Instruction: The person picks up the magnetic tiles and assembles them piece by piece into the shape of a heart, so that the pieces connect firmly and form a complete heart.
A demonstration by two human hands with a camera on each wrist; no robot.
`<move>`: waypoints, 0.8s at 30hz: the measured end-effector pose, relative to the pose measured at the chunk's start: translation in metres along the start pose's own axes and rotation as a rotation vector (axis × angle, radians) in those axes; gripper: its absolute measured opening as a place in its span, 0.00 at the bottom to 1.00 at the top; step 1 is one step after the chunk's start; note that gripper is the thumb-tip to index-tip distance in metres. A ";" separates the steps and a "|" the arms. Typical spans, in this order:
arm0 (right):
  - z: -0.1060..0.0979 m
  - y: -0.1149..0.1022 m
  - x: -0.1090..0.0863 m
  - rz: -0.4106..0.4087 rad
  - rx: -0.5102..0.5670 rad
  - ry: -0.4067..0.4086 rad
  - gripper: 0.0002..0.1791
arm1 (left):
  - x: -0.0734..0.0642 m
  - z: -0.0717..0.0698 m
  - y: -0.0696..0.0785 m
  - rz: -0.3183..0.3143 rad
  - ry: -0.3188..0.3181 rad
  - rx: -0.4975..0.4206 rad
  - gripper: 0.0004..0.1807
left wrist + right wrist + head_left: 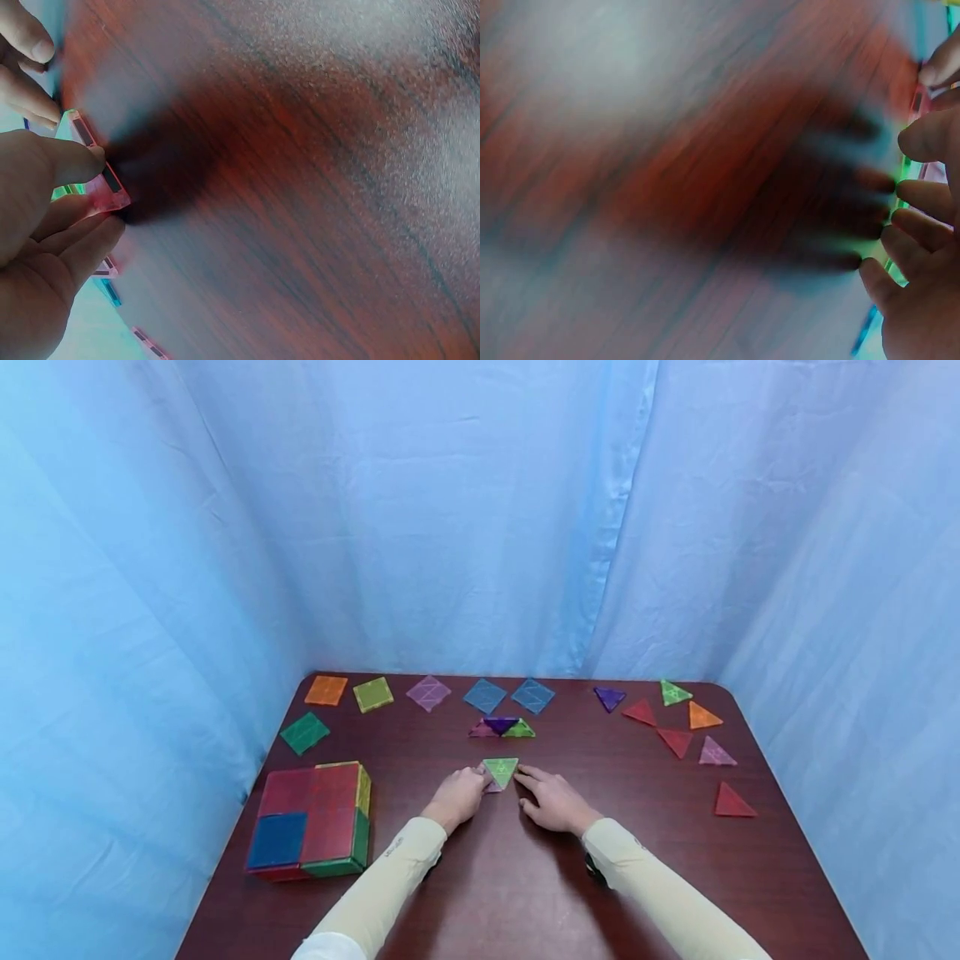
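Observation:
In the head view my left hand (459, 795) pinches a pink translucent triangle tile, mostly hidden by a light green triangle tile (501, 770). The left wrist view shows the thumb and fingers on the pink tile (112, 180), which stands tilted off the table. Fingers spread, my right hand (557, 802) rests at the right edge of the green tile, its index fingertip touching or nearly touching it. A flat row of pink, purple (501, 724) and green triangle tiles lies just beyond both hands.
A box-shaped stack of red, blue, green and yellow tiles (330, 806) stands at the left. Square tiles, such as an orange one (326, 690) and blue one (485, 696), line the back. Loose triangles, including a red one (733, 801), lie at the right. Blue curtains (450, 527) surround the table.

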State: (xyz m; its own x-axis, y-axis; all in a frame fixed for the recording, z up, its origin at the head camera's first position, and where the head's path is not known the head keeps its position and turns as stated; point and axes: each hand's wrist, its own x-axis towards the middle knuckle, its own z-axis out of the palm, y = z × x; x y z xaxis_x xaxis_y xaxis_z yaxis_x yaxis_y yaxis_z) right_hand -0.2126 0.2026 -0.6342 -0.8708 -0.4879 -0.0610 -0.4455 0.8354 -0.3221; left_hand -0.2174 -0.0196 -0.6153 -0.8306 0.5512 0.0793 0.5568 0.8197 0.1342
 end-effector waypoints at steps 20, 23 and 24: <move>-0.076 0.172 -0.075 0.601 -0.040 0.134 0.42 | -0.001 -0.002 0.004 -0.001 -0.056 0.043 0.14; -0.059 0.181 -0.085 0.643 -0.031 0.145 0.43 | -0.002 -0.003 0.005 -0.004 -0.061 0.044 0.14; -0.054 0.180 -0.086 0.641 -0.029 0.160 0.42 | -0.002 -0.003 0.005 -0.005 -0.064 0.046 0.15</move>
State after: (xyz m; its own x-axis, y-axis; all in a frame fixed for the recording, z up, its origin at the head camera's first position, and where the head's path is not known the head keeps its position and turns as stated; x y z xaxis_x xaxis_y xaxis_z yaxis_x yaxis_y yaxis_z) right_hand -0.2293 0.4088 -0.6358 -0.9845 0.1507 -0.0902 0.1684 0.9553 -0.2429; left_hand -0.2129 -0.0175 -0.6116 -0.8317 0.5551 0.0154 0.5541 0.8277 0.0891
